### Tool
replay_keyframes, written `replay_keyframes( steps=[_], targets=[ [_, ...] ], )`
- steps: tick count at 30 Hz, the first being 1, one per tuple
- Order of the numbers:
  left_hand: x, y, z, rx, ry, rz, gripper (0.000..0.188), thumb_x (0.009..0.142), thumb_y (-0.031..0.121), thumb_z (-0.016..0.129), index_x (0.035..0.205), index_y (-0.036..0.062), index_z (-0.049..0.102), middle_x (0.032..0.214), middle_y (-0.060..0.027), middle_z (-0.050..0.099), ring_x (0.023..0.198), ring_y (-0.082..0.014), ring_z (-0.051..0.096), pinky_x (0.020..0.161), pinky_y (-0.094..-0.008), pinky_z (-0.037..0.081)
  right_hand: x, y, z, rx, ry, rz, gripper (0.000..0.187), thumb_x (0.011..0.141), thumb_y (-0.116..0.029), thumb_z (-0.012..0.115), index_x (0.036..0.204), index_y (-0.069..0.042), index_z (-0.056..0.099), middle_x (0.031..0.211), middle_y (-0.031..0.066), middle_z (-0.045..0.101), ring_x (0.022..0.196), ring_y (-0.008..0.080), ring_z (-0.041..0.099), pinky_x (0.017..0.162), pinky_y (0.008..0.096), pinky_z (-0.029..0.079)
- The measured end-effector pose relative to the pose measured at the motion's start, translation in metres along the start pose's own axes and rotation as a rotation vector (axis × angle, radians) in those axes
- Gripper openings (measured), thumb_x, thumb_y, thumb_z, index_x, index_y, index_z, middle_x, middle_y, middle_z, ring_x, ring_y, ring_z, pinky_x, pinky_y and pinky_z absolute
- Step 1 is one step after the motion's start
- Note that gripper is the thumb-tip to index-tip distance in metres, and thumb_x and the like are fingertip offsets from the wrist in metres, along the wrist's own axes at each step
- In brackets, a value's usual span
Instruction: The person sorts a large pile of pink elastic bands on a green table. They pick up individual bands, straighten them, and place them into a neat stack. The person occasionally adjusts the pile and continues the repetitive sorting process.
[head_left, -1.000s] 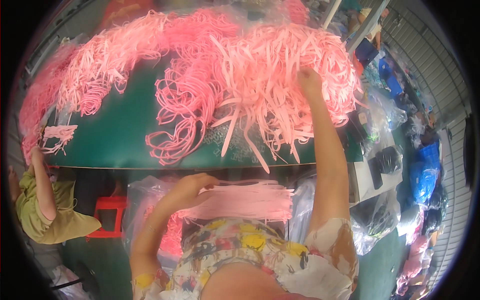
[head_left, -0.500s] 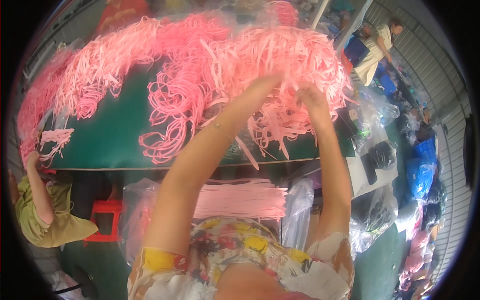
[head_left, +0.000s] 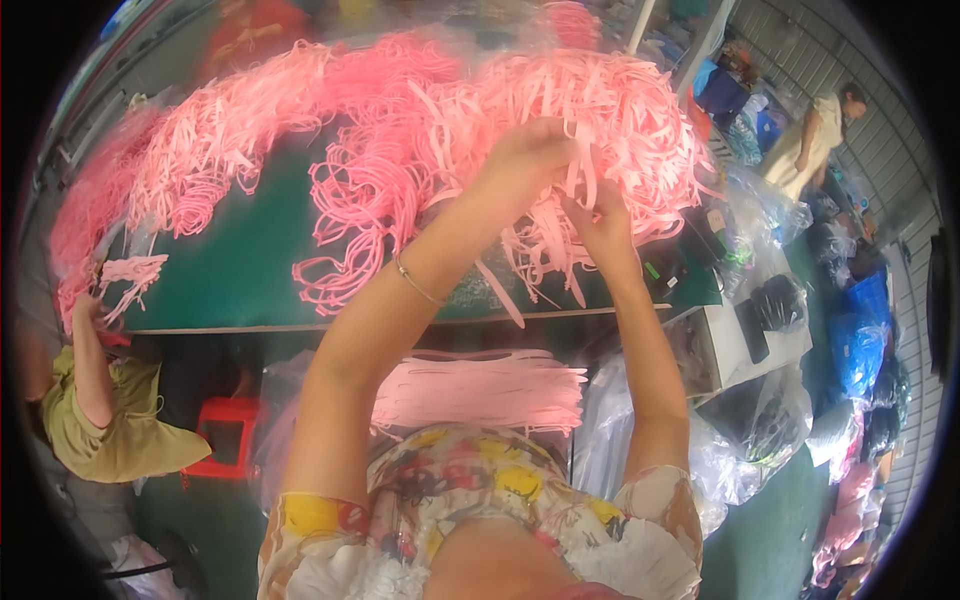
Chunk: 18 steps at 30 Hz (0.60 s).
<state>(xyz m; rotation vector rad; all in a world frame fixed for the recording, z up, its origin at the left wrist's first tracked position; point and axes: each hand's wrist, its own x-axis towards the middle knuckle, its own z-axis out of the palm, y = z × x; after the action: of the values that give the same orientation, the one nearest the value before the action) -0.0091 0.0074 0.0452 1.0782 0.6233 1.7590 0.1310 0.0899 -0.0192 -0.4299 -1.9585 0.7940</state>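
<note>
You have two bare hands (head_left: 535, 155), one flat green table (head_left: 230, 280), one red plastic stool (head_left: 228, 408) and one straight bundle of pale pink strips (head_left: 480, 392). The loose pink strips (head_left: 640, 110) are too many for you to count.

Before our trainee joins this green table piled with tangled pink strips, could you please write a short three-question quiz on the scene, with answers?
1. Which is higher in the picture, the person's bare left hand or bare right hand?
2. True or false: the red plastic stool stands left of the neat, flat stack of pale pink strips.
3. What hangs at the left hand: A, a blue plastic bag; B, loose pale pink flat strips; C, a black wire?

Key: 1. The left hand. 2. True. 3. B.
</note>
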Motion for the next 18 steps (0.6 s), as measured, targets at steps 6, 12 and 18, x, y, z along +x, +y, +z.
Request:
replay_keyframes(
  steps=[6,12,18],
  targets=[
    [-0.032,0.056,-0.025,-0.086,0.186,0.153,0.020,0.083,-0.003,0.054,0.103,0.0002,0.056,0.103,-0.0140,0.062,0.096,-0.0237,0.061,0.087,-0.0364,0.050,0.006,-0.013,-0.002,0.354,-0.194,0.293,0.014,0.080,-0.006,0.064,0.093,-0.002,0.062,0.081,0.0008,0.059,0.071,0.0082,0.051,0.062,0.0216,0.041],
    [-0.092,0.117,-0.056,-0.088,0.402,0.354,0.010,0.086,0.000,0.051,0.095,0.0022,0.055,0.102,-0.0108,0.061,0.096,-0.0215,0.060,0.090,-0.0357,0.048,0.024,-0.036,-0.030,0.035,-0.204,0.082,0.015,0.080,-0.009,0.067,0.092,0.000,0.063,0.077,-0.0030,0.057,0.068,0.0034,0.049,0.055,0.0195,0.040],
    [-0.146,0.138,-0.074,-0.122,0.430,0.367,0.013,0.087,0.004,0.052,0.100,0.0046,0.050,0.097,-0.0079,0.059,0.090,-0.0203,0.060,0.085,-0.0402,0.049,-0.015,-0.102,-0.031,0.099,-0.618,0.212,0.012,0.083,-0.004,0.058,0.094,0.000,0.061,0.077,-0.0007,0.058,0.069,0.0068,0.054,0.062,0.0224,0.044]
  ],
)
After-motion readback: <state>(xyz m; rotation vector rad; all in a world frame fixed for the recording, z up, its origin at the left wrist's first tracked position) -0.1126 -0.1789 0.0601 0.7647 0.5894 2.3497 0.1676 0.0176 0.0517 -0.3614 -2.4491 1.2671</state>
